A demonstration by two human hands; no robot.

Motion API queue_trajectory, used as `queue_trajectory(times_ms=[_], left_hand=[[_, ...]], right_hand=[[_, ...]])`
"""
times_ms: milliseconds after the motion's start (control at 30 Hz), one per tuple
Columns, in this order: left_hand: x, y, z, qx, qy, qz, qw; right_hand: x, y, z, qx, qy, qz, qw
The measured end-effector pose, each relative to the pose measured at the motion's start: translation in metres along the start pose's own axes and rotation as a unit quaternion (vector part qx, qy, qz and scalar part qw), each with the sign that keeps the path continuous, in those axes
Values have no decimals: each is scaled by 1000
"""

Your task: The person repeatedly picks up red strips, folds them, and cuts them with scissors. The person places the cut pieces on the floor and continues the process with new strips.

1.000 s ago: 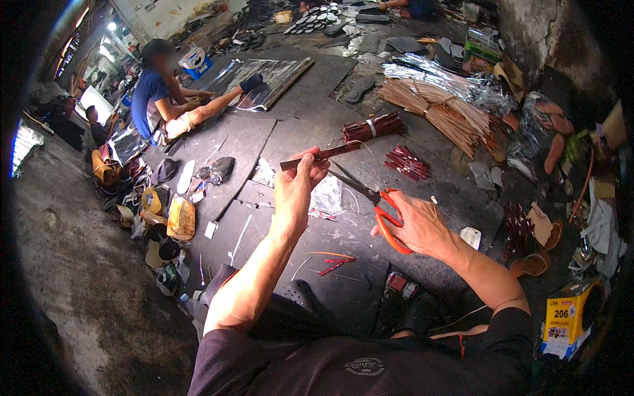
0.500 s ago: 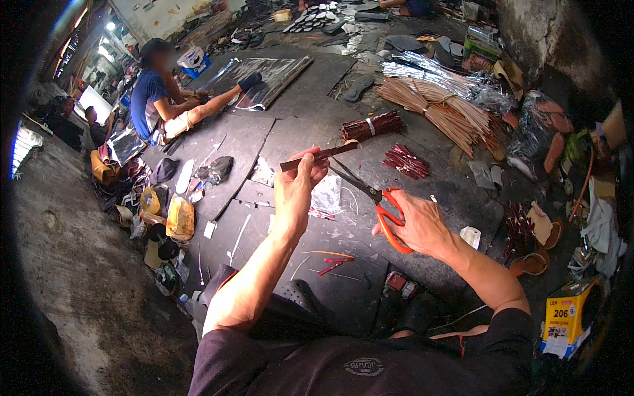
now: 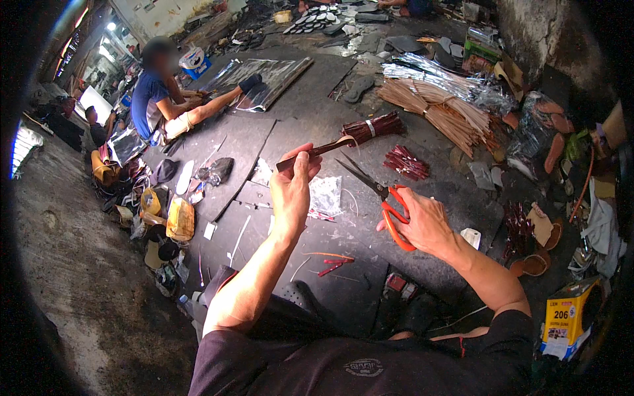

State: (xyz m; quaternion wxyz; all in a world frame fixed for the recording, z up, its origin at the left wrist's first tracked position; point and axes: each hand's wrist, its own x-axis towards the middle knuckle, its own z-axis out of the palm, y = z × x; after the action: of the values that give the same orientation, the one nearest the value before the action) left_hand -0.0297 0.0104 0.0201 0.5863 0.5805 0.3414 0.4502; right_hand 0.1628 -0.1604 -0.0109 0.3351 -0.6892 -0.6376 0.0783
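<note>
My left hand (image 3: 289,198) is closed, pinching a dark brown-red strip (image 3: 322,149) between thumb and fingers. The strip slants up to the right, and its far end curls over, showing a paler side. Scissors (image 3: 378,189) with orange handles are in my right hand (image 3: 426,221), fingers wrapped round the grips. Their slightly parted blades point up and left, apart from the strip. Just beyond the strip lies a tied bundle of dark red strips (image 3: 375,127). A smaller loose heap of dark red pieces (image 3: 406,162) is right of the blades.
Small red offcuts (image 3: 335,265) lie on the dark floor mat near my feet. Tan strips (image 3: 436,109) are stacked at the far right. A yellow tin (image 3: 566,320) stands at lower right. Another person (image 3: 155,99) sits at upper left, beside a yellow jug (image 3: 179,219) and clutter nearer me.
The scissors have drawn back slightly right and down from the strip. The strip's far end has tilted upward and now curls. My left hand has shifted a little left.
</note>
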Motion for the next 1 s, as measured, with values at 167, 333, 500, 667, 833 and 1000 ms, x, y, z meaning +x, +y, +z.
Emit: queue_trajectory(times_ms=[167,333,500,667,833,1000], left_hand=[[-5,9,6,21,-11,16,1000],[-6,4,8,-22,-17,3,1000],[-6,-4,8,-115,-34,-69,990],[-13,-3,15,-154,-28,-108,982],[-16,-6,19,-115,-24,-87,989],[-22,-9,23,-79,-38,-64,994]], right_hand=[[6,0,-1,-11,15,-7,1000],[5,9,8,-32,16,-15,999],[8,-1,9,-61,9,-22,998],[7,-1,13,-68,-25,3,997],[9,-4,15,-45,0,-5,999],[7,-1,20,-27,34,-22,999]])
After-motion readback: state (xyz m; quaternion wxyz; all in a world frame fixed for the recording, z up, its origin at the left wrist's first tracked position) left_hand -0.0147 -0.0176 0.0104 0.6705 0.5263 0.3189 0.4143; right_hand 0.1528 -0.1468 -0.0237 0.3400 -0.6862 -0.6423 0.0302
